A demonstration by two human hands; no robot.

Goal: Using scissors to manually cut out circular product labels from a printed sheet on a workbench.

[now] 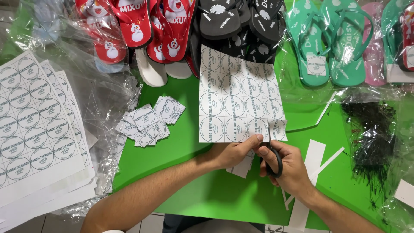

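Observation:
My left hand (235, 152) pinches the bottom edge of a white sheet (239, 97) printed with rows of round labels, holding it over the green table (215, 190). My right hand (286, 166) grips black-handled scissors (274, 157). Their blades point up into the sheet's lower right corner, between the last two label columns. A few cut pieces lie under my left hand.
A pile of cut square labels (148, 121) lies left of the sheet. Stacked uncut label sheets (36, 129) sit at far left on clear plastic bags. Red, black, teal and pink flip-flops (332, 47) line the far edge. White paper strips (312, 164) and black plastic ties (371, 138) lie right.

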